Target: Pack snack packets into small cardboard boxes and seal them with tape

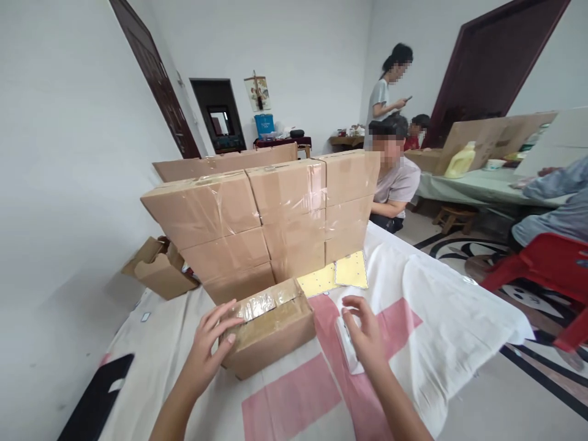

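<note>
A taped cardboard box (275, 337) lies on the cloth-covered table (459, 318) in front of me. My left hand (212, 343) rests on the box's left end, fingers spread over its top edge. To the right of the box, my right hand (365, 327) hovers with its fingers apart and curved. Beneath it lies a small white object (348, 349), partly covered by the hand, whose kind I cannot make out. Yellow dotted sheets (351, 269) lie just beyond, between the box and a wall of taped cardboard boxes (294, 214).
An opened carton (165, 269) stands at the left, and a black flat object (98, 395) lies near the left wall. Beyond the boxes a person (395, 177) crouches; another stands behind. At the right are a red chair (542, 263) and a second table with a yellow bottle (462, 160).
</note>
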Motion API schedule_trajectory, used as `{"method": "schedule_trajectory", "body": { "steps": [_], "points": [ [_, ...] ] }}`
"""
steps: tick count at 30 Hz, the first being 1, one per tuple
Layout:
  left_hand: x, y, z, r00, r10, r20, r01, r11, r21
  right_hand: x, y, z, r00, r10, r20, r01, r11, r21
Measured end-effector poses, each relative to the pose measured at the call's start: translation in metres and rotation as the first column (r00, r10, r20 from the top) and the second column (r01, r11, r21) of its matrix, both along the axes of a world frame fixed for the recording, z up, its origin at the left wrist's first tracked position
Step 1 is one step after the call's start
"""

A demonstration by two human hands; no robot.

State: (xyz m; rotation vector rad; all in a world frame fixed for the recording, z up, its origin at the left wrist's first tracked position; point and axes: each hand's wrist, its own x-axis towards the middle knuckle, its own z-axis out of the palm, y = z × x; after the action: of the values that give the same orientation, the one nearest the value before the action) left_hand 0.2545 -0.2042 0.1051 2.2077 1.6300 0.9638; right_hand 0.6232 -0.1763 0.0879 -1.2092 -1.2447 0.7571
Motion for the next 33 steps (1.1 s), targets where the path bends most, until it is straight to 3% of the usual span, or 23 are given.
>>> {"method": "schedule_trajectory", "body": {
  "steps": [3, 7, 10, 12, 15, 16, 18, 20, 22, 24, 26, 28, 33],
  "points": [
    [0.013, -0.007, 0.016, 0.953, -0.047, -0.298, 0.033, 0.998, -0.051, 0.046, 0.002, -0.016, 0.996, -0.086, 0.033, 0.087, 0.995, -0.045],
    [0.041, -0.015, 0.03, 0.874, -0.004, -0.485, 0.032, 0.998, 0.049, 0.074, 0.009, -0.038, 0.999, 0.034, -0.013, -0.035, 0.988, -0.153],
    [0.063, -0.024, 0.037, 0.883, 0.07, -0.464, 0.065, 0.961, 0.269, 0.071, 0.013, -0.041, 0.986, 0.165, -0.027, -0.167, 0.967, -0.195],
    [0.08, -0.031, 0.037, 0.932, 0.07, -0.356, 0.097, 0.897, 0.432, 0.065, 0.019, -0.037, 0.974, 0.225, 0.024, -0.215, 0.953, -0.212],
    [0.117, -0.038, 0.024, 0.949, -0.156, -0.273, 0.282, 0.806, 0.521, 0.054, 0.032, -0.032, 0.959, 0.276, 0.072, -0.256, 0.945, -0.202],
    [0.132, -0.038, 0.017, 0.926, -0.243, -0.288, 0.359, 0.798, 0.483, 0.05, 0.036, -0.032, 0.955, 0.292, 0.047, -0.278, 0.94, -0.197],
    [0.163, -0.034, 0.0, 0.89, -0.352, -0.289, 0.436, 0.842, 0.316, 0.043, 0.041, -0.038, 0.94, 0.331, -0.083, -0.341, 0.92, -0.191],
    [0.193, -0.025, -0.017, 0.914, -0.361, -0.186, 0.383, 0.919, 0.097, 0.037, 0.043, -0.047, 0.896, 0.359, -0.262, -0.41, 0.894, -0.178],
    [0.215, -0.014, -0.028, 0.945, -0.324, -0.048, 0.313, 0.936, -0.159, 0.034, 0.043, -0.055, 0.847, 0.356, -0.394, -0.443, 0.883, -0.153],
    [0.229, -0.003, -0.035, 0.957, -0.286, 0.056, 0.284, 0.872, -0.399, 0.034, 0.042, -0.061, 0.827, 0.342, -0.447, -0.439, 0.889, -0.132],
    [0.236, 0.003, -0.036, 0.954, -0.251, 0.163, 0.299, 0.769, -0.566, 0.035, 0.042, -0.062, 0.825, 0.332, -0.458, -0.43, 0.894, -0.127],
    [0.238, 0.006, -0.034, 0.945, -0.186, 0.269, 0.319, 0.705, -0.633, 0.036, 0.043, -0.061, 0.837, 0.333, -0.435, -0.43, 0.891, -0.145],
    [0.242, 0.002, -0.026, 0.896, 0.038, 0.442, 0.314, 0.65, -0.692, 0.036, 0.044, -0.058, 0.874, 0.328, -0.358, -0.416, 0.886, -0.204]
  ]
}}
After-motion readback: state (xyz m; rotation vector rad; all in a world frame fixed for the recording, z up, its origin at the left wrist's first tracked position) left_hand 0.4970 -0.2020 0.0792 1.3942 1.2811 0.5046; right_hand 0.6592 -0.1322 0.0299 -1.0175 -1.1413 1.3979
